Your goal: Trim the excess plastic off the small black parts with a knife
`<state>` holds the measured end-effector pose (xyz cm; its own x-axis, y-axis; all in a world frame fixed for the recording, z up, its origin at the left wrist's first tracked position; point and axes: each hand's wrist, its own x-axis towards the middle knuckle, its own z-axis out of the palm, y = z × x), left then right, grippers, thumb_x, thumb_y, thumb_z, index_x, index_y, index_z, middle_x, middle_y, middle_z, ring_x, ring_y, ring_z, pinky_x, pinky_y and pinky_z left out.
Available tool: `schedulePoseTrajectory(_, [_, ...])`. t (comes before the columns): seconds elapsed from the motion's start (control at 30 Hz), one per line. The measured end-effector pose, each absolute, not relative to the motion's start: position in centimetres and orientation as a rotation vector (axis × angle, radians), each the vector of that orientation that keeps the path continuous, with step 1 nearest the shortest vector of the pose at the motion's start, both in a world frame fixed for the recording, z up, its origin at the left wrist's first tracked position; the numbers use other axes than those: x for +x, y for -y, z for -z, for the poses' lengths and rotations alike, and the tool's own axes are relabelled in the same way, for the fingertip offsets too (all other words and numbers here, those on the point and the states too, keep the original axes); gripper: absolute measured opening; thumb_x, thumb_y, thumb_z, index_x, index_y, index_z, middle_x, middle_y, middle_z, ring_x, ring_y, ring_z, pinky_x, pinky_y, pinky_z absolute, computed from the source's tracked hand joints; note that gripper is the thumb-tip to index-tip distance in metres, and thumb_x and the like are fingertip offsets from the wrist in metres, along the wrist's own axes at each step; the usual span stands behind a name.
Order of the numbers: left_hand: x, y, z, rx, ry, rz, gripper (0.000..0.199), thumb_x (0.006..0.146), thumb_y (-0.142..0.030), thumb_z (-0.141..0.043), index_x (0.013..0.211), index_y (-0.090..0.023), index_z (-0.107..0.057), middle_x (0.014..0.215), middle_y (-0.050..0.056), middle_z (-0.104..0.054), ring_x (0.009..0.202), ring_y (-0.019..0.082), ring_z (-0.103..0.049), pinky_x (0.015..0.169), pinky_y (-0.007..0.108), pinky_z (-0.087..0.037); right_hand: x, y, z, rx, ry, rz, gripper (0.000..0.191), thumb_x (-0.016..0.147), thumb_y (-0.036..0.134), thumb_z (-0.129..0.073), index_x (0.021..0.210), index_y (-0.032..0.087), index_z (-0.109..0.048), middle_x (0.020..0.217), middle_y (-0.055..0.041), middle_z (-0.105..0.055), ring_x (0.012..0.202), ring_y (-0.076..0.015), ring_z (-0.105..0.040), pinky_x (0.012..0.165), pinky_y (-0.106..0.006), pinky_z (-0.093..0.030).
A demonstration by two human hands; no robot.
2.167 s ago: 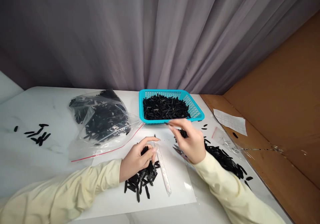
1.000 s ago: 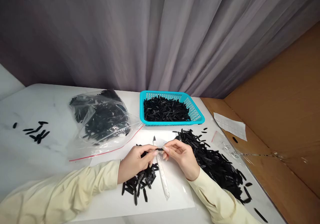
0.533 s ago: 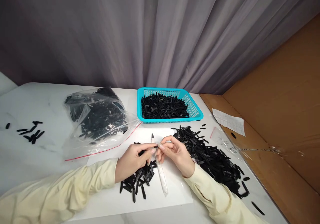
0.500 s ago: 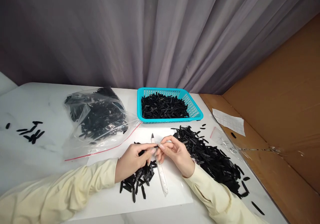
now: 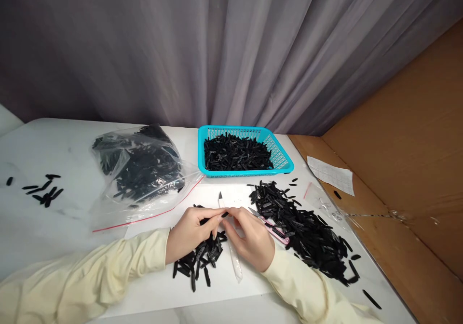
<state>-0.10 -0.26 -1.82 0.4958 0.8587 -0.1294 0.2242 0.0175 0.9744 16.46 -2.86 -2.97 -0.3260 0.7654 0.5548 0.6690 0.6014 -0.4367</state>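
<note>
Between the fingertips of my left hand (image 5: 195, 230) and my right hand (image 5: 250, 237) is a small black piece (image 5: 224, 214), pinched by both. Under my left hand lies a small pile of black pieces (image 5: 204, 256) on a white sheet (image 5: 152, 290). A white-handled craft knife (image 5: 221, 198) points away, its middle covered by my hands. To the right, a pink-handled cutting tool (image 5: 278, 232) lies against a large heap of black pieces (image 5: 307, 232).
Behind my hands stands a turquoise basket (image 5: 246, 173) full of black pieces. A clear bag (image 5: 144, 169) of them lies left of it. Loose pieces (image 5: 46, 196) are at the far left. A paper slip (image 5: 331, 174) rests on cardboard (image 5: 361, 213) at the right.
My right hand has shifted slightly down and left, closing in on the piece at my left fingertips. The pink-handled tool, hidden before, now shows beside the large heap.
</note>
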Motion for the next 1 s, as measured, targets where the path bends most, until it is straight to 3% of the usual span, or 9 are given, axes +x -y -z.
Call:
schedulePoseTrajectory(0.1, [-0.1, 0.3, 1.7, 1.498, -0.979, -0.641, 0.035, 0.084, -0.031, -0.046, 0.103, -0.011, -0.067, 0.051, -0.003, -0.044, 0.044, 0.007, -0.029, 0.040, 0.019, -0.025, 16.6, 2.7, 3.4, -1.108, 2.158, 0.040, 0.014, 0.090, 0.015, -0.040, 0.089, 0.013, -0.054, 0.062, -0.0041, -0.054, 0.057, -0.0166, -0.052, 0.050, -0.027, -0.040])
schedulePoseTrajectory(0.2, [0.0, 0.3, 1.5, 1.414, -0.968, -0.638, 0.040, 0.084, -0.033, -0.047, 0.112, -0.009, -0.062, 0.051, -0.005, -0.040, 0.044, 0.006, -0.028, 0.040, 0.019, -0.024, 16.8, 2.6, 3.4, -1.076, 2.092, -0.106, 0.019, 0.091, 0.014, -0.038, 0.084, 0.014, -0.056, 0.064, -0.0051, -0.057, 0.056, -0.0159, -0.053, 0.052, -0.027, -0.042])
schedulePoseTrajectory(0.4, [-0.1, 0.3, 0.9, 1.280, -0.968, -0.657, 0.045, 0.082, -0.036, -0.048, 0.114, -0.008, -0.060, 0.050, -0.006, -0.035, 0.040, 0.005, -0.026, 0.038, 0.019, -0.021, 16.4, 2.0, 2.5, -1.013, 1.255, -1.307, 0.012, 0.082, 0.028, -0.059, 0.085, 0.016, -0.060, 0.061, -0.0011, -0.062, 0.050, -0.0119, -0.057, 0.049, -0.024, -0.048])
schedulePoseTrajectory(0.53, [-0.1, 0.3, 1.1, 1.280, -0.969, -0.681, 0.046, 0.081, -0.037, -0.049, 0.115, -0.008, -0.060, 0.049, -0.006, -0.036, 0.040, 0.004, -0.025, 0.038, 0.019, -0.019, 16.2, 1.5, 2.3, -0.882, 0.799, -1.752, 0.022, 0.070, 0.030, -0.072, 0.081, 0.013, -0.066, 0.066, -0.0046, -0.067, 0.053, -0.0113, -0.060, 0.047, -0.020, -0.048])
schedulePoseTrajectory(0.7, [0.0, 0.4, 1.0, 1.269, -0.958, -0.699, 0.046, 0.079, -0.039, -0.051, 0.111, -0.007, -0.062, 0.049, -0.006, -0.034, 0.040, 0.004, -0.024, 0.036, 0.019, -0.017, 16.2, 1.4, 2.7, -0.803, 0.613, -1.915, 0.023, 0.063, 0.028, -0.077, 0.079, 0.014, -0.070, 0.057, -0.0014, -0.066, 0.033, -0.0032, -0.046, 0.032, -0.013, -0.036])
schedulePoseTrajectory(1.0, [-0.2, 0.4, 0.8, 1.313, -0.907, -0.720, 0.040, 0.082, -0.039, -0.049, 0.100, -0.008, -0.066, 0.047, -0.007, -0.031, 0.040, 0.004, -0.023, 0.037, 0.019, -0.019, 16.0, 1.6, 2.5, -0.861, 0.652, -1.891, 0.027, 0.064, 0.027, -0.076, 0.088, 0.017, -0.072, 0.056, -0.0020, -0.066, 0.029, -0.0027, -0.043, 0.029, -0.014, -0.028])
